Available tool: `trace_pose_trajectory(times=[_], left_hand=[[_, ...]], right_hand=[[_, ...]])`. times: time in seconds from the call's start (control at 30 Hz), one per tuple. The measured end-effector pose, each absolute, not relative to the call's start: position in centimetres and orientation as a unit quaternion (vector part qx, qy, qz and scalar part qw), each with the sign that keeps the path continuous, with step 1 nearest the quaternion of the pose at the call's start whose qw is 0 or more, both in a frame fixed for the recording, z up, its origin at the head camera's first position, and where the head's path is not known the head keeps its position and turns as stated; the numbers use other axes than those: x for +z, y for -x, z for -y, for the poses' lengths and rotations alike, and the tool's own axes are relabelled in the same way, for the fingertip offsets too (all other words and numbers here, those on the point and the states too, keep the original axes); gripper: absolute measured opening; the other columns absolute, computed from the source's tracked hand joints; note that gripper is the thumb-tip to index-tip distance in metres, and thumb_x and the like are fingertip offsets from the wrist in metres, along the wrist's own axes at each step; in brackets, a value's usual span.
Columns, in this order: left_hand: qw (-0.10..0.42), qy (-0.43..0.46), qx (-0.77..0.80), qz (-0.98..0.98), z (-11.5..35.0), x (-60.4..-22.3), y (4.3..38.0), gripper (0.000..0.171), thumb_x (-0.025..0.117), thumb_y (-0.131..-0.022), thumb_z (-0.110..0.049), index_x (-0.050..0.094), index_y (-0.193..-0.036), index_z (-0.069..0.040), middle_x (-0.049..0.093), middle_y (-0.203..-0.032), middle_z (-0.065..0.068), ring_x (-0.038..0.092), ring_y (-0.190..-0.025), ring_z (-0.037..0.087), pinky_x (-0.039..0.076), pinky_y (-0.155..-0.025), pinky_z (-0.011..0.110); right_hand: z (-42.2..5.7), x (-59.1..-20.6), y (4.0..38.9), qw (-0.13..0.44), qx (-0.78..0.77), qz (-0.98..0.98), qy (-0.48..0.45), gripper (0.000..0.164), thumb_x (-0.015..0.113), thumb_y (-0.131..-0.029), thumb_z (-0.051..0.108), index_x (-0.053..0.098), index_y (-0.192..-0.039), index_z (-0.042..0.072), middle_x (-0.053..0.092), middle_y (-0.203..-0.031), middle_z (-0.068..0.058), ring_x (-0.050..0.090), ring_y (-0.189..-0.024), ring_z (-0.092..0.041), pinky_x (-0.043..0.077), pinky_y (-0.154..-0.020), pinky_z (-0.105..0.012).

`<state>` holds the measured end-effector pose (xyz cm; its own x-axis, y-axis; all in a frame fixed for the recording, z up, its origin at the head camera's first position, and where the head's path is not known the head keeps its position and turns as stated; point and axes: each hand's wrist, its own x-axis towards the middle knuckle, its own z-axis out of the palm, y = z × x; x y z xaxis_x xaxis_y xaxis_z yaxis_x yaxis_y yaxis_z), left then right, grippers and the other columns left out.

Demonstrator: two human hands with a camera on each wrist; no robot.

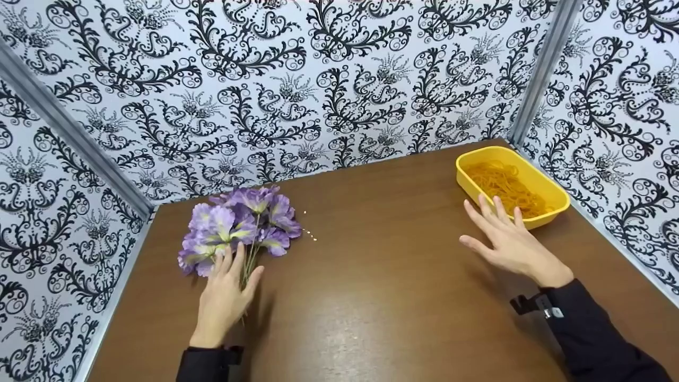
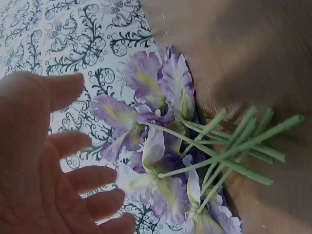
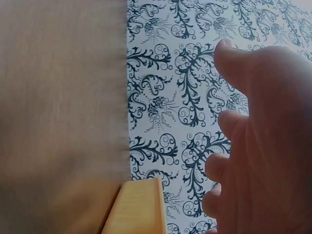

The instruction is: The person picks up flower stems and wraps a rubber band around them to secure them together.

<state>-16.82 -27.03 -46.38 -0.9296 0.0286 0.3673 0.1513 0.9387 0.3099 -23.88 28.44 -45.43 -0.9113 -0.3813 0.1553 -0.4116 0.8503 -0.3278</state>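
Note:
A bunch of purple artificial flowers (image 1: 223, 225) with yellow centres lies at the left of the table. Their green stems (image 2: 234, 151) cross each other and point toward the person. Over the stems is my left hand (image 1: 224, 297), fingers spread and holding nothing; in the left wrist view the flowers (image 2: 161, 190) show beyond the fingertips. My right hand (image 1: 512, 244) hovers by the near side of a yellow plastic tub (image 1: 541, 185), its fingers spread and overlapping the rim in the head view. Inside the tub is a heap of orange-yellow rubber bands or strands (image 1: 504, 185).
The brown wooden table (image 1: 371, 254) is enclosed by walls (image 1: 360, 69) with a black-and-white scroll pattern and metal corner posts. Several small white specks (image 1: 313, 237) are on the table right of the flowers. The tub stands near the back right corner.

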Motion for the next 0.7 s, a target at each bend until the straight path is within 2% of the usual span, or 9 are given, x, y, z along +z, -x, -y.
trace_pose_trajectory(times=[0.13,0.23,0.37,0.43,0.53,0.63,0.7], left_hand=[[0.173,0.027,-0.156,0.972,27.1,-46.2,16.5,0.074,0.064,-0.099,-0.038,0.039,-0.145,0.015,0.042,-0.145,0.037,0.037,-0.137,0.054,0.038,-0.104,0.065],[0.159,0.008,-0.134,0.978,27.1,-46.3,16.6,0.075,0.068,-0.097,-0.037,0.042,-0.137,0.021,0.049,-0.134,0.043,0.055,-0.115,0.058,0.050,-0.088,0.064],[0.118,-0.017,-0.153,0.981,27.4,-46.3,17.7,0.076,0.071,-0.094,-0.040,0.046,-0.124,0.025,0.058,-0.105,0.041,0.063,-0.081,0.056,0.053,-0.069,0.061],[0.087,-0.033,-0.174,0.980,27.6,-46.3,18.5,0.074,0.070,-0.093,-0.045,0.051,-0.114,0.023,0.060,-0.089,0.034,0.064,-0.074,0.049,0.053,-0.067,0.058],[0.038,-0.065,-0.203,0.976,27.8,-46.0,19.6,0.063,0.070,-0.091,-0.052,0.053,-0.086,0.008,0.052,-0.068,0.015,0.058,-0.059,0.031,0.047,-0.057,0.046],[0.001,-0.103,-0.211,0.972,27.9,-45.4,20.6,0.060,0.070,-0.088,-0.059,0.046,-0.073,-0.005,0.044,-0.066,0.006,0.047,-0.056,0.021,0.036,-0.052,0.037],[-0.010,-0.128,-0.203,0.971,28.1,-45.0,21.2,0.062,0.070,-0.086,-0.062,0.048,-0.072,-0.006,0.049,-0.068,0.009,0.048,-0.058,0.023,0.036,-0.050,0.036]], right_hand=[[-28.1,-46.1,23.9,0.062,0.162,0.959,-0.223,0.078,0.048,-0.103,0.055,0.015,-0.163,0.017,0.008,-0.165,-0.021,0.000,-0.151,-0.046,-0.009,-0.116,-0.065],[-27.6,-46.5,24.0,0.075,0.152,0.956,-0.238,0.079,0.050,-0.102,0.056,0.019,-0.162,0.015,0.013,-0.164,-0.023,0.005,-0.151,-0.047,-0.004,-0.118,-0.065],[-27.2,-46.8,24.2,0.074,0.150,0.954,-0.248,0.081,0.053,-0.101,0.056,0.022,-0.161,0.010,0.017,-0.163,-0.024,0.009,-0.151,-0.046,0.002,-0.118,-0.065],[-27.0,-46.9,24.3,0.067,0.154,0.953,-0.251,0.083,0.054,-0.100,0.056,0.023,-0.159,0.006,0.018,-0.162,-0.025,0.011,-0.150,-0.046,0.005,-0.118,-0.065],[-26.7,-47.0,24.4,0.046,0.172,0.951,-0.252,0.087,0.055,-0.100,0.056,0.025,-0.157,-0.002,0.021,-0.161,-0.026,0.013,-0.150,-0.046,0.008,-0.119,-0.064],[-26.4,-47.2,24.6,0.020,0.193,0.950,-0.246,0.091,0.055,-0.099,0.059,0.025,-0.155,-0.006,0.022,-0.161,-0.026,0.014,-0.150,-0.046,0.009,-0.119,-0.062],[-26.3,-47.4,24.6,0.007,0.198,0.950,-0.243,0.093,0.054,-0.098,0.061,0.026,-0.155,-0.006,0.022,-0.160,-0.026,0.016,-0.149,-0.046,0.011,-0.119,-0.061]])
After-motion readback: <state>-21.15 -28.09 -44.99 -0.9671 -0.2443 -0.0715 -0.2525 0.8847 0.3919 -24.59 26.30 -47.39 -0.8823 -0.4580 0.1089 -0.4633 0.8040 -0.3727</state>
